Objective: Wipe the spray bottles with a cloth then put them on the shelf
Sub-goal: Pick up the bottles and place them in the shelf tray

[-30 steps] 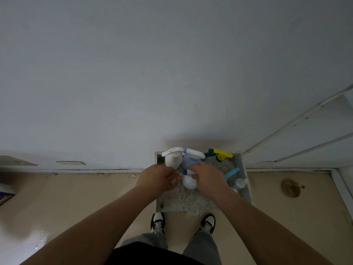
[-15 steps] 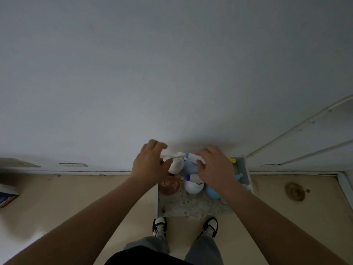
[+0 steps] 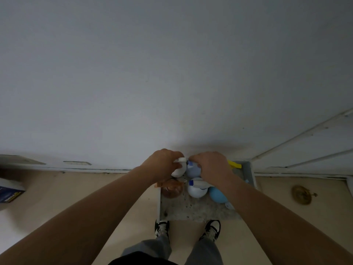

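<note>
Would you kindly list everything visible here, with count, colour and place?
white spray bottle: one, white, shelf back left
pale blue spray bottle: one, pale blue, shelf back
amber bottle: one, brown, shelf front left
round white bottle: one, white, blue-tipped trigger, shelf middle
light blue bottle: one, light blue, shelf right
yellow trigger: one, yellow, shelf back right
shelf: one, speckled grey, against wall
box: one, blue, floor left
brass fitting: one, floor right
shoes: two, black-white, below shelf
left hand: grips white spray bottle
right hand: grips pale blue spray bottle
</note>
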`<move>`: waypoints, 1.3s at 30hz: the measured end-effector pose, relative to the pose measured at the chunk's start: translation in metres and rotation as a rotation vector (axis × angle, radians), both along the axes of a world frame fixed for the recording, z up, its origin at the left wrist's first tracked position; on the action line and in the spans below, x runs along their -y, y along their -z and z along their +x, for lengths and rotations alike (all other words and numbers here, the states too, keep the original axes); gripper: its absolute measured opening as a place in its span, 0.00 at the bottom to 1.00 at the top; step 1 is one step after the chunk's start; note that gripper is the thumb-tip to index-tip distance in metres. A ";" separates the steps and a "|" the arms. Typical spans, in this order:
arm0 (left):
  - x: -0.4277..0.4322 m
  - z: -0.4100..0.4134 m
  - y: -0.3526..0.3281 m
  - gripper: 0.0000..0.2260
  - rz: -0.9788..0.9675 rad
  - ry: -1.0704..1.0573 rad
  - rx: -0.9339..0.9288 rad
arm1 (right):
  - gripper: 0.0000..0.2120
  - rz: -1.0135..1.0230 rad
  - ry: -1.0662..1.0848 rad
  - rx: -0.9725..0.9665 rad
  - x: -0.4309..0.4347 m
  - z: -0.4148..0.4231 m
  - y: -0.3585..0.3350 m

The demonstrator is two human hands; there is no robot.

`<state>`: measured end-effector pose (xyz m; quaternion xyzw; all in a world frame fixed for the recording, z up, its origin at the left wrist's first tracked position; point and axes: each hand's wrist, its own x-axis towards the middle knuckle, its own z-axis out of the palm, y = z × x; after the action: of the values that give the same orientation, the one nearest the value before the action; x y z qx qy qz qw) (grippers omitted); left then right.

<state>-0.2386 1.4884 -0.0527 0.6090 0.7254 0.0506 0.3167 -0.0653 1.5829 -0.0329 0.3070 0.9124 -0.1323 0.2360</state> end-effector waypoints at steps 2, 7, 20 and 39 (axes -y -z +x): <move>-0.001 -0.001 -0.002 0.14 -0.006 0.009 0.003 | 0.19 0.012 -0.001 -0.009 0.000 0.002 0.002; -0.001 0.000 -0.005 0.14 0.007 0.002 0.032 | 0.24 0.027 0.045 -0.074 -0.003 0.011 0.013; -0.039 0.063 -0.031 0.22 -0.030 0.209 -0.187 | 0.11 -0.030 0.461 -0.094 -0.031 0.098 0.014; -0.045 0.075 -0.022 0.13 -0.002 0.289 -0.419 | 0.27 -0.253 0.896 -0.249 -0.031 0.144 0.019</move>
<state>-0.1637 1.5330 -0.0310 0.7031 0.6808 -0.1234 0.1641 0.0792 1.6137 -0.0517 0.6207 0.6883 -0.3669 0.0801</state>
